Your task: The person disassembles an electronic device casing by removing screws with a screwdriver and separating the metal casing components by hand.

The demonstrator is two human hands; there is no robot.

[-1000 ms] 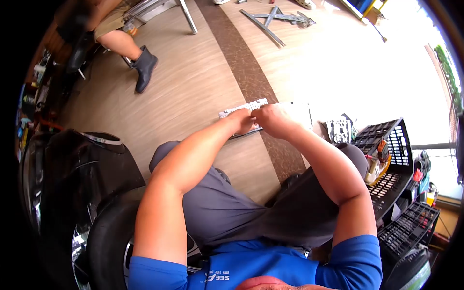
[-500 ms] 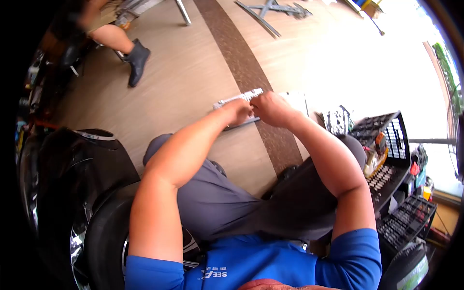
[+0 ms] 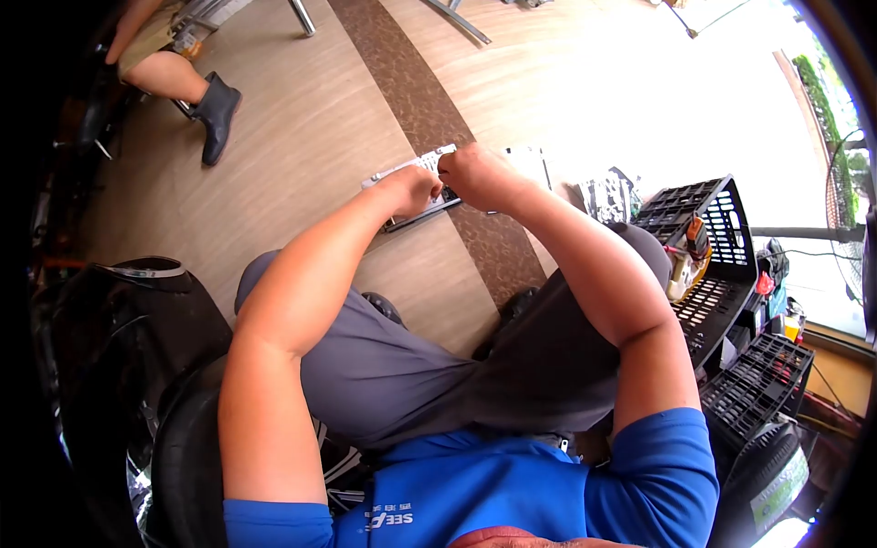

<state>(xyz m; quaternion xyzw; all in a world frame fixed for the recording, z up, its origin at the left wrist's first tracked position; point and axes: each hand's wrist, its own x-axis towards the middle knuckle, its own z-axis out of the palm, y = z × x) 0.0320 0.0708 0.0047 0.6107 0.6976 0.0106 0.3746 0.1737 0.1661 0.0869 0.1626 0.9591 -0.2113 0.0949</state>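
On the floor in front of me lies a flat, open case point(image 3: 423, 219) with a dark edge and rows of silvery pieces, too small to name. My left hand point(image 3: 416, 189) is over its near part, fingers curled in. Close against it, my right hand point(image 3: 477, 175) is bent at the wrist with its fingers pressed together. What sits between the fingertips of either hand is hidden. A pale flat panel point(image 3: 528, 164) shows just beyond my right hand.
A black plastic crate point(image 3: 703, 306) with tools stands by my right knee, another black crate point(image 3: 758, 384) behind it. A black glossy motorcycle part point(image 3: 119, 320) and tyre point(image 3: 187, 447) are on my left. At upper left is another person's boot point(image 3: 217, 119).
The view has shifted, so the floor and case appear further left and slightly higher. My hands stay together over the case, with little visible change in their pose.
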